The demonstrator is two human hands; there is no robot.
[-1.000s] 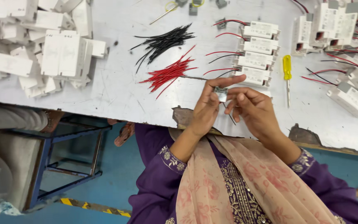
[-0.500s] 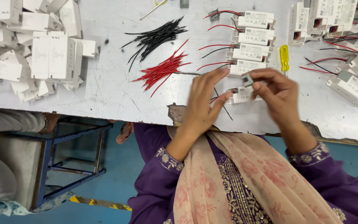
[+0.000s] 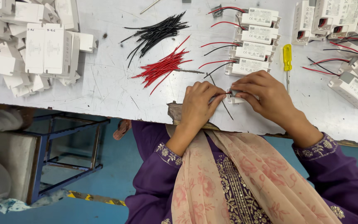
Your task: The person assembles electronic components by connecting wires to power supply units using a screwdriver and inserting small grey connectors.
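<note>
My left hand (image 3: 199, 101) and my right hand (image 3: 264, 94) meet over a small white plastic box (image 3: 233, 98) lying on the white table (image 3: 104, 87). Both pinch it, and my fingers hide most of it. A thin black wire (image 3: 226, 109) runs from under the box toward the table's near edge. Just beyond my hands stands a column of white boxes (image 3: 253, 40) with red and black wires attached.
Loose red wires (image 3: 162, 67) and black wires (image 3: 156, 32) lie left of the boxes. A yellow screwdriver (image 3: 287, 59) rests to the right. White covers (image 3: 48, 49) are heaped far left, more wired boxes (image 3: 351, 85) far right. A blue metal frame (image 3: 46, 157) stands below the table.
Both hands have come down from above the table edge onto the tabletop, pressing the white box flat there. The view has shifted slightly with my head.
</note>
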